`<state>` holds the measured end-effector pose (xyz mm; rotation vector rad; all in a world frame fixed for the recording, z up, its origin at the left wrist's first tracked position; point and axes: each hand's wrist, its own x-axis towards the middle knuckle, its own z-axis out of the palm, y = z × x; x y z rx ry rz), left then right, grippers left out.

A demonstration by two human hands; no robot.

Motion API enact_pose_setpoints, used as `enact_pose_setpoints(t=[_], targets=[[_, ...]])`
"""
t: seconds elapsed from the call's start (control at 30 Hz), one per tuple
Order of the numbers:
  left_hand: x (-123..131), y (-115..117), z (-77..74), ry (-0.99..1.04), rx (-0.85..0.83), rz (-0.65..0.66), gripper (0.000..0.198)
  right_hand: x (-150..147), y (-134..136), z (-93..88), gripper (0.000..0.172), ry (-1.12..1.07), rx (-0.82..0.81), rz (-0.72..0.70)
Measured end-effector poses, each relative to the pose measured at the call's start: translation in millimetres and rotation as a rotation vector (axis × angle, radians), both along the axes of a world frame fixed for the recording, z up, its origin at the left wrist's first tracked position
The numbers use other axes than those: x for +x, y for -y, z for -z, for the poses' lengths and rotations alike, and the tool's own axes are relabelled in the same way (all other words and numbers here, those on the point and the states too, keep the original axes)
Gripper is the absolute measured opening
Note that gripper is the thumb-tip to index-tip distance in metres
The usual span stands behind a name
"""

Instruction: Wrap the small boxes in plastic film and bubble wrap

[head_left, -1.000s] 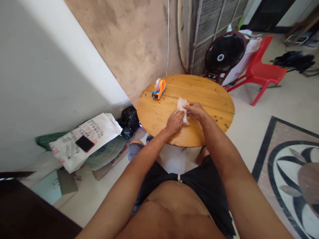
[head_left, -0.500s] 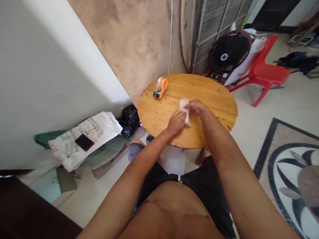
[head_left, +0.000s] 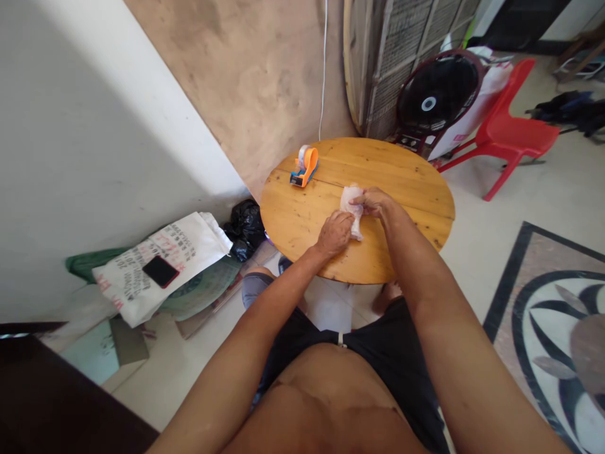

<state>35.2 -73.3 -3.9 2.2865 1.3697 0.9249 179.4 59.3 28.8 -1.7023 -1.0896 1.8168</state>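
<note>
Round table [head_left: 416, 189] lies bare beyond and right of the right hand [head_left: 375, 203]; a tape dispenser [head_left: 304, 166] stands at its far-left edge.

One head-worn camera faces forward and steeply down past the person's torso [head_left: 331, 403]. The round wooden table [head_left: 401, 183] lies mid-frame, within reach, where left hand [head_left: 334, 232] and right hand [head_left: 375, 203] meet on a white bundle [head_left: 350, 198]. Wall [head_left: 70, 157] fills the left, floor [head_left: 543, 189] the right.

Orange tape dispenser [head_left: 305, 165] on round table [head_left: 406, 183]; fan [head_left: 437, 94], red chair [head_left: 513, 132] behind.
</note>
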Motion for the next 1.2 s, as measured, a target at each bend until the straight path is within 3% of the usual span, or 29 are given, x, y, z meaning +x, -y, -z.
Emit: enact_pose_setpoints(t=[0.23, 0.53, 0.7, 0.93, 1.2], targets=[[0.1, 0.4, 1.8, 0.003, 0.006, -0.007, 0.035, 4.2, -0.5, 3.1, 0.025, -0.065, 0.032, -0.058], [0.5, -0.1, 4.9, 0.046, 0.031, -0.024, 0.031, -2.5, 7.9, -8.2, 0.021, -0.107, 0.178, -0.049], [1.3, 6.0, 2.4, 0.075, 0.067, -0.036, 0.035, -0.1, 17.0, -11.9, 0.023, -0.119, 0.233, -0.063], [4.4, 17.1, 0.1, 0.003, 0.064, -0.159, 0.047, 1.3, 33.9, -19.7, 0.031, -0.159, 0.365, -0.097], [4.6, 18.7, 0.9, -0.055, 0.098, -0.153, 0.042, 6.7, 57.8, -21.3, 0.033, -0.116, 0.506, -0.162]])
